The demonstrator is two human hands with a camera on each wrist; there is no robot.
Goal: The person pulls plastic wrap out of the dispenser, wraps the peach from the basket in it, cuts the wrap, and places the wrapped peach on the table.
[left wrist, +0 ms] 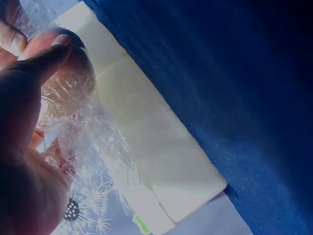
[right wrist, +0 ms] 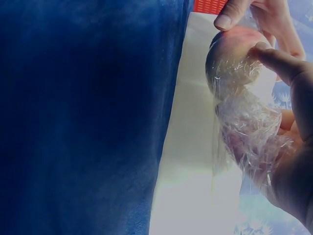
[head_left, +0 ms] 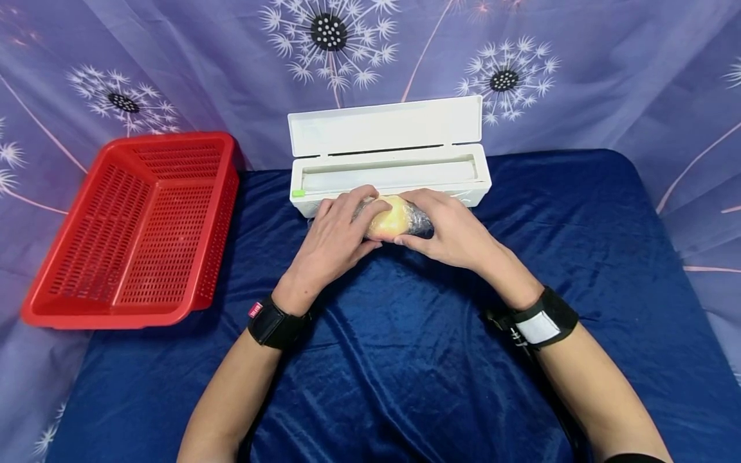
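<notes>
A round peach (head_left: pixel 389 217), yellow with a pink blush, is covered in clear plastic wrap (right wrist: pixel 244 122). Loose crumpled ends of the film stick out on both sides of it. My left hand (head_left: pixel 338 235) grips the fruit from the left, thumb at its near side and fingers over the top. From the right, my right hand (head_left: pixel 454 228) holds it too, with thumb and fingers around the bunched film. Just behind the hands stands a white cling film dispenser box (head_left: pixel 390 157), its lid raised; in the wrist views the fruit overlaps the box's front.
A red plastic basket (head_left: pixel 199 283) with slotted walls stands at the left, nothing visible inside. Dark blue cloth (head_left: pixel 393 373) covers the table. A purple curtain with dandelion prints (head_left: pixel 405 58) hangs behind. A small green tab (head_left: pixel 298 193) sits on the box's left front corner.
</notes>
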